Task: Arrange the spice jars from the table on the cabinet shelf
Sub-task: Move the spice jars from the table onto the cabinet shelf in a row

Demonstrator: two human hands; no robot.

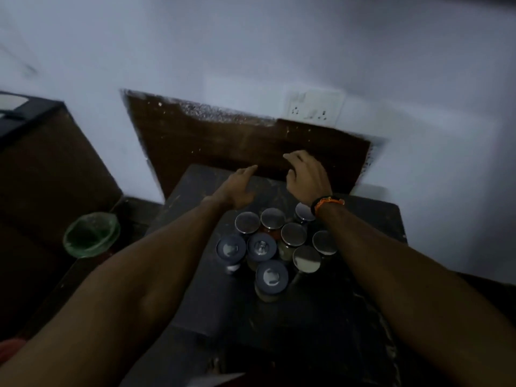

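Jars (275, 245) are standing in a tight cluster at the centre of the frame, nine lids showing, touching or nearly touching one another on the dark desk (363, 317). Bare desk surface is lying open on all sides of the cluster, widest toward the lower edge of the frame; the desk's far edge is sitting just below the brown panel (223, 143) on the wall. Both hands are hovering beyond the jars, above the far strip of the desk, holding nothing. The left hand (237, 188) is reaching with fingers straight and pointing up the frame. The right hand (305, 175) is hanging with fingers loosely curled, a dark band with orange thread (325, 203) circling its wrist, which is overlapping the uppermost right jar. A wall socket (314, 108) is sitting right of centre above the panel. A green bin (90, 236) is standing at the left, well apart from the desk, beside a dark cabinet (50, 169).
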